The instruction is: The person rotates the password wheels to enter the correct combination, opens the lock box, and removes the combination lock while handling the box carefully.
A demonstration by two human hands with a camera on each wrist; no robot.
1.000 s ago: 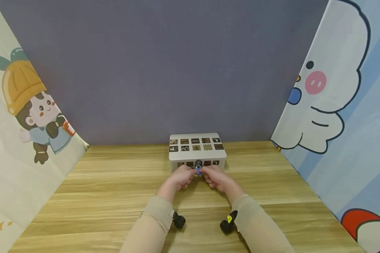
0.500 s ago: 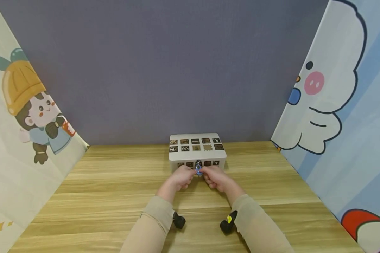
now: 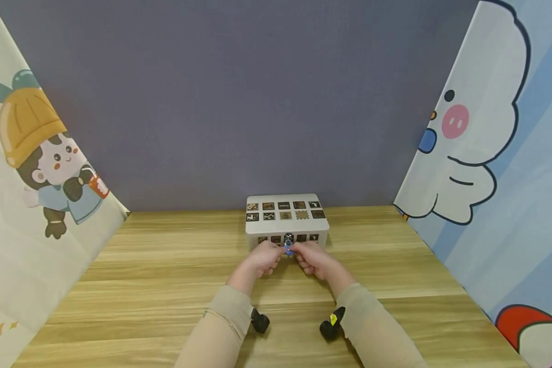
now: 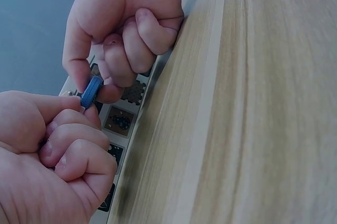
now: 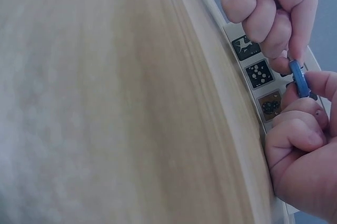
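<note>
We note left hand [image 3: 264, 255] and right hand [image 3: 315, 257], fingers curled, both pinching blue padlock [image 3: 288, 248] at white box's [image 3: 286, 225] front.

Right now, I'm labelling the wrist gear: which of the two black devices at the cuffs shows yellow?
The right cuff device, at the wrist of the right hand: it bears a yellow patch, while the left cuff device shows only black.
</note>
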